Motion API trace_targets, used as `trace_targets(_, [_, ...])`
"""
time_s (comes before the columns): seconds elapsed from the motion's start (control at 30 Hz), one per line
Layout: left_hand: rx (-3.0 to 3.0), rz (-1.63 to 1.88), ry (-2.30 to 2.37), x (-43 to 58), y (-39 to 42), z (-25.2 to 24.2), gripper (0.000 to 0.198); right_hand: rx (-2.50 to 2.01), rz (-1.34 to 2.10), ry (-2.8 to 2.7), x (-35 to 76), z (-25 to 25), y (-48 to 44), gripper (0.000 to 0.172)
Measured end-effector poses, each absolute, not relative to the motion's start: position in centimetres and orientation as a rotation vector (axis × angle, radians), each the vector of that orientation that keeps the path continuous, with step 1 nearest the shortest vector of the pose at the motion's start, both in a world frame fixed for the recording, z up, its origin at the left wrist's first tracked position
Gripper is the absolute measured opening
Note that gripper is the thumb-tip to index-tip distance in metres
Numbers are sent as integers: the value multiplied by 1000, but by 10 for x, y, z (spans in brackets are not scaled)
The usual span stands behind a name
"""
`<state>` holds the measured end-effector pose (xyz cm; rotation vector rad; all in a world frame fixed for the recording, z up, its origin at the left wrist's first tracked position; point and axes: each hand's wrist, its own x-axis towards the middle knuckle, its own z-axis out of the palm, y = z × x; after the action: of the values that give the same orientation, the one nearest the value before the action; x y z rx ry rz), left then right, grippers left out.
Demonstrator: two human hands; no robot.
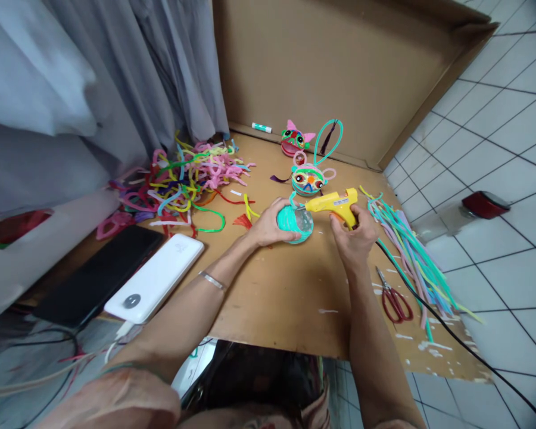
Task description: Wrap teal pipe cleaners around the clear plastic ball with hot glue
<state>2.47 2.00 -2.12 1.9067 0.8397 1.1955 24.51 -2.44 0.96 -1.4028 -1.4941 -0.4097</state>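
Note:
My left hand [268, 223] is closed around a small clear round shell partly wrapped in teal pipe cleaner [295, 224], held just above the cardboard sheet [272, 298]. My right hand [355, 238] grips a yellow hot glue gun [335, 204], whose nozzle points left at the top of the teal shell. The gun's black cord [429, 310] trails off to the lower right. Just behind the shell stand two finished pipe-cleaner faces, a teal one [308, 180] with tall loop ears and a pink one [295, 140].
A heap of mixed coloured pipe cleaners [183, 185] lies at the left. A bundle of straight pastel pipe cleaners [411, 250] and red scissors [395, 301] lie at the right. A white power bank [156, 277], black phone [98, 274], glue stick [261, 127] and cardboard wall [330, 65] are nearby.

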Motion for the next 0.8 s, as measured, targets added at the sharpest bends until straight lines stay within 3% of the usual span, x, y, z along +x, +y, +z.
trace_targets(0.8, [1950, 1188, 795, 26, 19, -20, 72, -1398, -362, -1497, 248, 6, -24, 34])
